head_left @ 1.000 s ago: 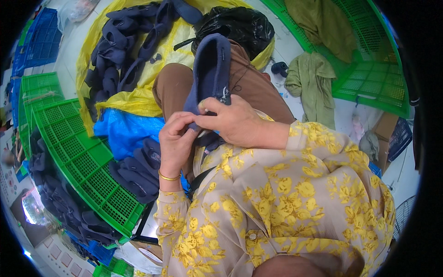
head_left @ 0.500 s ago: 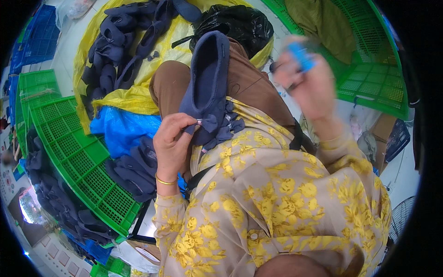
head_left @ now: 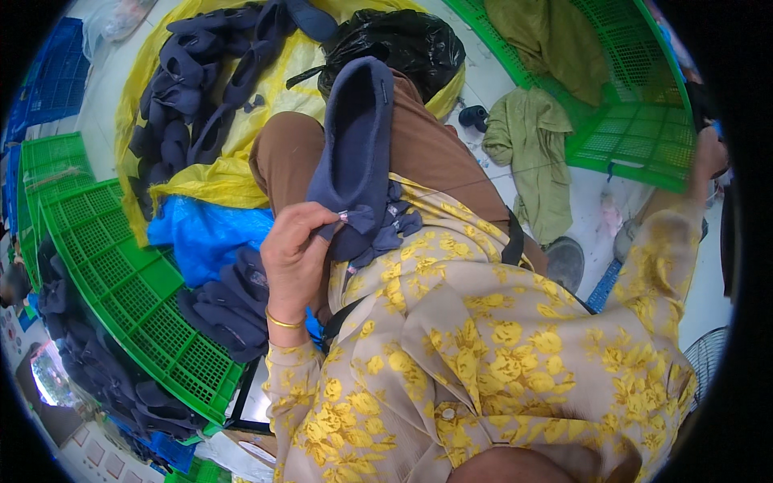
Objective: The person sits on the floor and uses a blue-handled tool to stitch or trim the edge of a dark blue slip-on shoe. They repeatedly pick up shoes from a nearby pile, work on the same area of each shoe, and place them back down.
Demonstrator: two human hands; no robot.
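A dark blue cloth slipper lies across my lap, its toe towards me and its opening facing up. My left hand is closed, thumb and fingers pinching a small dark blue fabric bow against the toe. More loose bows rest on the lap beside it. Far out at the right rim is my right hand, arm stretched away from the slipper. It is small and smeared there, so its fingers and anything in them cannot be made out. A thin dark thread runs from the lap side towards that arm.
Several dark blue slippers lie on a yellow sheet beside a black plastic bag. Green crates flank me left and right. A thread spool and an olive cloth are on the floor at right.
My right hand, with something blue at it earlier, has swung outward to the right rim, uncovering the spool and olive cloth. The left hand keeps its pinch on the bow.
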